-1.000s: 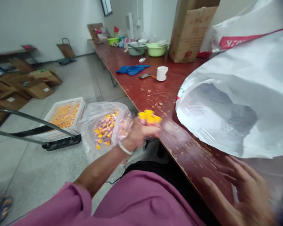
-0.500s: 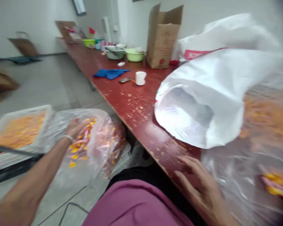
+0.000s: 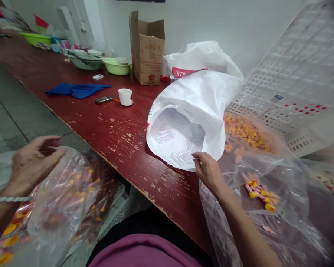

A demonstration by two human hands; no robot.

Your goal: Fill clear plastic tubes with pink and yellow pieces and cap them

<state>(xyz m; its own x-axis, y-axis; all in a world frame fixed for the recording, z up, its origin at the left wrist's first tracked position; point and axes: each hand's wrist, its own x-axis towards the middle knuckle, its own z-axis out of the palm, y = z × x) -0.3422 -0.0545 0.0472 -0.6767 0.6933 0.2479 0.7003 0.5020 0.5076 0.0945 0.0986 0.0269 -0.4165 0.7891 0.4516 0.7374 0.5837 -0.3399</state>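
Clear tubes [image 3: 178,158] lie loose inside the mouth of the white sack [image 3: 200,87], on the table. Likely light, stiff, slippery, maybe brittle; pinch mid-length, gently. Right hand [image 3: 208,172] reaches to the sack's near-right rim, palm down, fingertips narrow; grip unclear. Left hand [image 3: 30,163]: wide, empty, above the clear plastic bag [image 3: 55,218].

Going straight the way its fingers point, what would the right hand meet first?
Probably the clear tubes just inside the white sack; depth is unclear, so the right hand might brush the lip first.
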